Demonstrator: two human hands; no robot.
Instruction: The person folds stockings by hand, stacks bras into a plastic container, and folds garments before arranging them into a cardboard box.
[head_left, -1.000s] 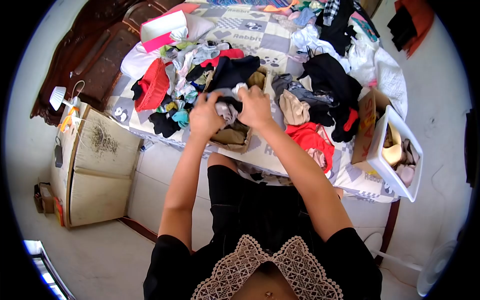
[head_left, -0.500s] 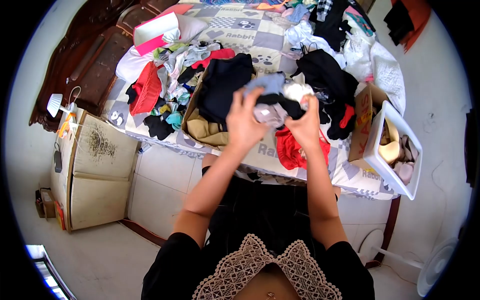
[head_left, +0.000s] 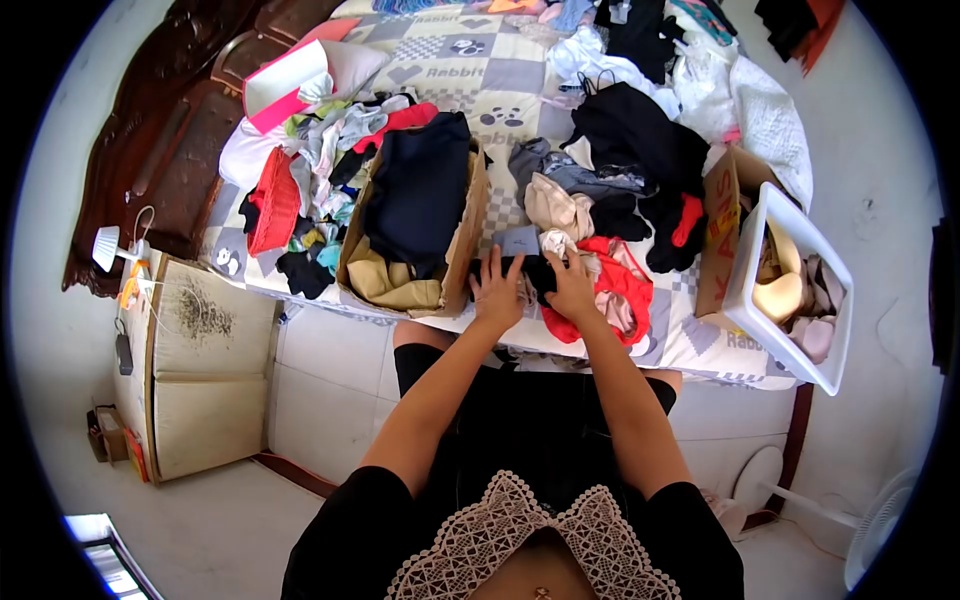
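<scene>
On the bed's front part, my left hand (head_left: 497, 292) lies with fingers spread over a small pile of clothing. A grey-blue folded cloth (head_left: 518, 240) is just beyond its fingertips. My right hand (head_left: 573, 290) rests close by, fingers apart, against a black cloth (head_left: 541, 276) and a cream bunched cloth (head_left: 558, 242). Red garments (head_left: 628, 275) lie right of that hand, with pink cloth among them. Behind the hands is a beige bunched garment (head_left: 560, 208). Left of my left hand stands a cardboard box (head_left: 462, 225) holding folded dark navy clothing (head_left: 415, 190) and tan clothing (head_left: 395, 280).
A white plastic bin (head_left: 842, 300) with beige and mauve items leans by another cardboard box (head_left: 718, 240) at the right. Black clothes (head_left: 640, 130) are heaped behind. A red basket (head_left: 273, 205) and mixed small clothes lie left. A cabinet (head_left: 210, 400) stands beside the bed.
Both hands have come down from above the bed onto the pile, and the bundle of grey, black and white cloth they held now lies on the bed. The view has shifted slightly.
</scene>
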